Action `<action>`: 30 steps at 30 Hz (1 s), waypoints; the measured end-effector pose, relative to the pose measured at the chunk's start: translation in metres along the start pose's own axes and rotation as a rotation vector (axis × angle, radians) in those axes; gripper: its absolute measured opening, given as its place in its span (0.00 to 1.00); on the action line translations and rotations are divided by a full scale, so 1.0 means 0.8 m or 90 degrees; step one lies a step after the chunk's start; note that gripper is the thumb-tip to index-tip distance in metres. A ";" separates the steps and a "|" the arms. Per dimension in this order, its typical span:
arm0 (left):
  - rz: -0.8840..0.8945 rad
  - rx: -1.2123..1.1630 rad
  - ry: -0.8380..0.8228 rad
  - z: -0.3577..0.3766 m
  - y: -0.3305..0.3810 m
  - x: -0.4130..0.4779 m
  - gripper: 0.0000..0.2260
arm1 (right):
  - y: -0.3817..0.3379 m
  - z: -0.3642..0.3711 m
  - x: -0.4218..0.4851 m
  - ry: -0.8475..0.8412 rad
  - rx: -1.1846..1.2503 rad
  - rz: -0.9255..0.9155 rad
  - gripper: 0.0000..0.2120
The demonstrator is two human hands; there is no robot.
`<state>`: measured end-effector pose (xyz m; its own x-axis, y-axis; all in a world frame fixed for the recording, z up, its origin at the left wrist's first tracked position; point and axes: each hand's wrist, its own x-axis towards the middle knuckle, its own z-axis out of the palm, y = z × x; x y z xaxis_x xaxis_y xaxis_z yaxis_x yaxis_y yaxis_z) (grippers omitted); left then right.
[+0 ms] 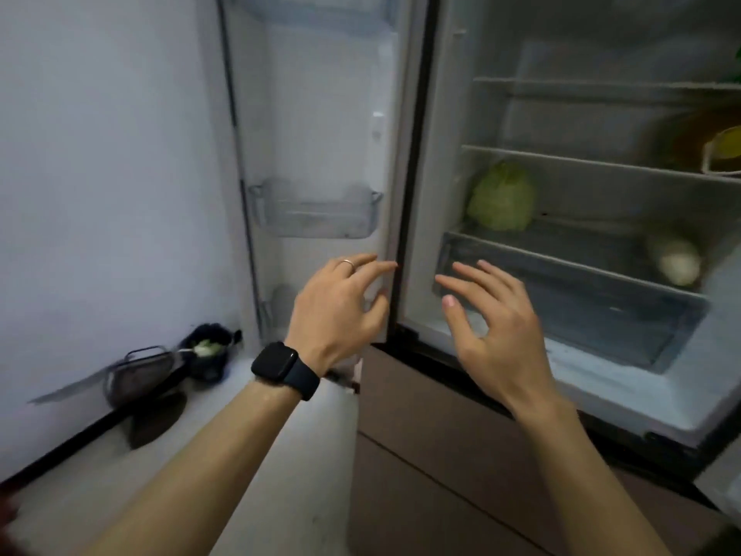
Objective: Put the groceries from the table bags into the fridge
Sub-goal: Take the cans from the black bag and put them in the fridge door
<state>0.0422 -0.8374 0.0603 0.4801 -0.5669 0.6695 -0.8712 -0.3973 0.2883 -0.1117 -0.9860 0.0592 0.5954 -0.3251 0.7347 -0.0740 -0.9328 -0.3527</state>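
The fridge (425,202) stands open in front of me, its left door (320,126) swung back against the wall. A green cabbage (501,198) sits on a lower shelf, and a white radish (675,260) lies to its right above the clear drawer (561,298). A yellow item in a container (725,150) shows at the right edge. My left hand (341,311), with a ring and a black watch, hovers by the door's inner edge, fingers spread and empty. My right hand (493,327) is raised before the drawer, fingers relaxed, holding nothing.
Clear door bins (316,212) hang on the open door. On the floor by the wall at the left lie a dark dustpan (140,375) and a black bag with scraps (208,351). Brown lower fridge drawers (441,455) fill the space under my arms.
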 end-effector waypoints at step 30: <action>-0.739 0.391 -0.008 -0.623 -0.410 -0.764 0.19 | -0.807 0.429 -0.299 -0.537 0.325 -0.396 0.20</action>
<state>-0.0165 -0.0006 -0.1021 0.9174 0.3202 0.2365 0.2341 -0.9145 0.3299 0.0683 -0.2528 -0.0880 0.7733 0.5521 0.3117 0.6338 -0.6619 -0.4003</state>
